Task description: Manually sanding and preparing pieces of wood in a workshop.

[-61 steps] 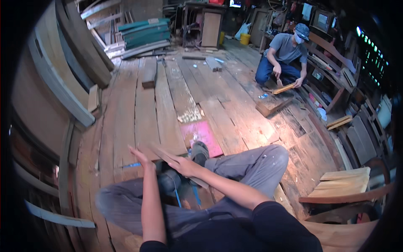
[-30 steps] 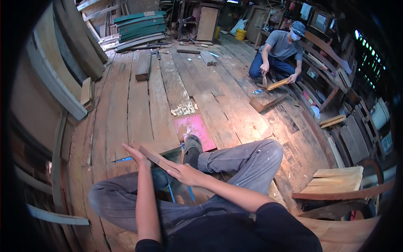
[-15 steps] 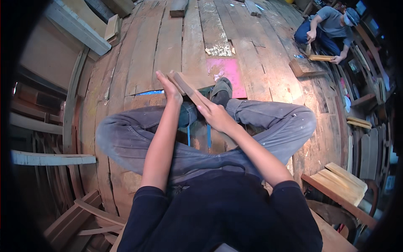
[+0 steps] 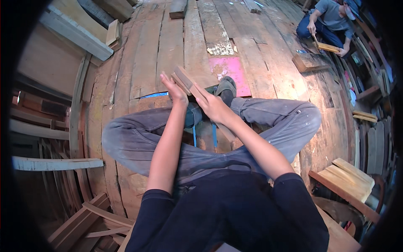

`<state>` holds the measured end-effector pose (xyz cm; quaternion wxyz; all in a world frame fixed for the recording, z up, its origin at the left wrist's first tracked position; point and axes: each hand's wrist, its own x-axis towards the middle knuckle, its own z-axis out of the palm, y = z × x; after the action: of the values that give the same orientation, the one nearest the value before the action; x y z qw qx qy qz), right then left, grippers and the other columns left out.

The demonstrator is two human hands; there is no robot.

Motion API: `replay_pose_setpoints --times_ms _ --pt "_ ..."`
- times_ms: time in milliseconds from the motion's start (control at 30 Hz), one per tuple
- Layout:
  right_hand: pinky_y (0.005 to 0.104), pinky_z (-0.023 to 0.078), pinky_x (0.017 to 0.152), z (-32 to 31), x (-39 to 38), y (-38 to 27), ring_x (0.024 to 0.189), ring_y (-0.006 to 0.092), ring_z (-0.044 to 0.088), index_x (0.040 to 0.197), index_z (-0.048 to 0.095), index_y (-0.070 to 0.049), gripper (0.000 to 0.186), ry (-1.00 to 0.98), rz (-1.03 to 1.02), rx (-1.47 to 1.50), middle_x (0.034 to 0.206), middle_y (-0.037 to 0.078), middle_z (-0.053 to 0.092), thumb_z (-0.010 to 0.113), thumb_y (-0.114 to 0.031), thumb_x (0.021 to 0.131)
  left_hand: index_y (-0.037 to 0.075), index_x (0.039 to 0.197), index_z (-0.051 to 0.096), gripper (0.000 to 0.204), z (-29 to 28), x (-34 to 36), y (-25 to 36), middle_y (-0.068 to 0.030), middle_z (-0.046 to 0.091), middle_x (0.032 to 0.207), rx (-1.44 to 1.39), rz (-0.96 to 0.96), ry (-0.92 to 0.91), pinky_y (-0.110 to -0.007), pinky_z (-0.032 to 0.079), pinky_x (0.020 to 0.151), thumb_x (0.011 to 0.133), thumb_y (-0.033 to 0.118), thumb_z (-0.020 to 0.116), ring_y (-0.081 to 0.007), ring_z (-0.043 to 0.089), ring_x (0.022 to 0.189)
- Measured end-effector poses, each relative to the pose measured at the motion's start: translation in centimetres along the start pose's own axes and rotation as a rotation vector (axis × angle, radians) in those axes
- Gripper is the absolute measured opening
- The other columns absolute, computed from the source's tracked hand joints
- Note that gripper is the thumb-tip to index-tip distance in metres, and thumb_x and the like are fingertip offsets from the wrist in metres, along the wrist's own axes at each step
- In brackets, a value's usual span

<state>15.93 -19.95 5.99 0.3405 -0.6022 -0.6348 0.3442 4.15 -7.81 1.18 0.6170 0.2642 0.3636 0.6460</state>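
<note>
Between my hands, over my crossed legs, a narrow wooden piece (image 4: 187, 77) slants from the far left down toward my lap. It looks like two layers, a lighter one on the left and a browner strip on the right. My right hand (image 4: 215, 108) is wrapped over the right side of the wood, fingers pointing along it. On the other side, my left hand (image 4: 176, 93) rests its palm against or very close to the wood, its fingers stretched out; some of them are hidden. A lower length of the wood shows under my right wrist.
A pink sheet (image 4: 231, 71) lies on the plank floor (image 4: 142, 54) beyond my shoe (image 4: 227, 87). At the far right, a co-worker (image 4: 329, 21) works on a light wooden piece (image 4: 327, 47) beside a wood block (image 4: 310, 63). Timber frames (image 4: 58, 164) stand left; boards (image 4: 346, 180) lie right.
The wood and my right hand have shifted slightly, and more of the wood shows below my right wrist. The whole view has moved a little; the co-worker's hands have also moved.
</note>
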Motion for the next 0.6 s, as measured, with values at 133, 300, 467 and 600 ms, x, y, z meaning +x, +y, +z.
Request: replay_pose_setpoints --times_ms 133,300,467,600 --pt "0.051 0.047 0.094 -2.1 -3.7 -2.6 0.113 0.0507 0.053 0.154 0.026 -0.023 0.059 -0.166 0.13 0.032 0.119 0.032 0.06 0.049 -0.028 0.1 0.011 0.158 -0.003 0.096 -1.4 0.8 0.8 -0.0248 0.028 0.154 -0.079 0.011 -0.015 -0.041 0.027 0.115 0.093 0.074 0.031 -0.0343 0.036 0.139" --pt "0.043 0.048 0.093 -1.1 -1.5 0.5 0.104 0.0425 0.064 0.155 0.026 -0.026 0.057 -0.063 -0.054 -0.047 0.122 0.03 0.061 0.046 -0.032 0.101 0.011 0.158 0.002 0.095 -0.9 1.6 1.0 -0.0254 0.027 0.155 -0.085 -0.005 -0.058 -0.043 0.026 0.116 0.093 0.072 0.032 -0.0353 0.034 0.14" --pt "0.0447 0.047 0.095 0.3 1.2 -0.6 0.109 0.047 0.06 0.155 0.025 -0.021 0.059 -0.058 0.052 0.006 0.12 0.031 0.06 0.047 -0.029 0.1 0.009 0.158 0.006 0.093 -1.0 1.8 0.5 -0.0243 0.022 0.157 -0.014 0.004 -0.011 -0.044 0.022 0.117 0.092 0.072 0.031 -0.0357 0.03 0.143" --pt "0.0518 0.047 0.091 0.6 -0.9 -1.5 0.103 0.0522 0.057 0.154 0.025 -0.021 0.059 -0.037 0.067 -0.044 0.109 0.036 0.061 0.047 -0.028 0.099 0.009 0.158 0.008 0.093 -0.6 1.5 0.8 -0.0249 0.026 0.156 -0.027 -0.011 -0.023 -0.044 0.024 0.117 0.092 0.072 0.031 -0.036 0.032 0.141"
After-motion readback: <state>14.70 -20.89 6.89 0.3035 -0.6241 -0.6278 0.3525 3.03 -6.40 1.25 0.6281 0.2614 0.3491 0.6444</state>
